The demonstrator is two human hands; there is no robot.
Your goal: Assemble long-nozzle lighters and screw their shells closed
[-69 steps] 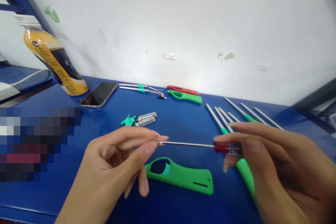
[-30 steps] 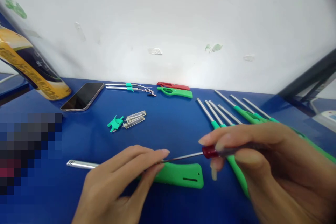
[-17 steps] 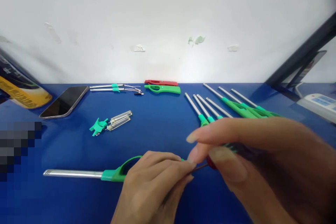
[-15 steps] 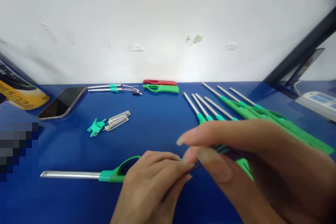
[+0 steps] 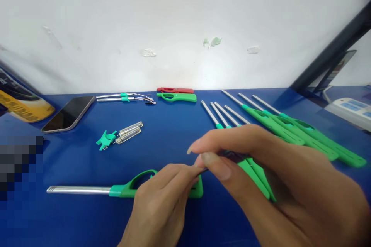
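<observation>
Lighter (image 5: 126, 192): lies left-to-right, metal tube (image 5: 79, 190) pointing left
Left hand (image 5: 160, 197): arched over it, fingers bunched; cannot tell on what
Right hand (image 5: 278, 177): pinching mostly hidden screwdriver (image 5: 236, 157)

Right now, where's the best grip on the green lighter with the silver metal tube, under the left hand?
Probably mid-length on the silver metal tube, from above, pinched across its narrow width. The green lighter points left; its tube is slim, straight and uncovered, while the left hand hides much of the handle.
</observation>
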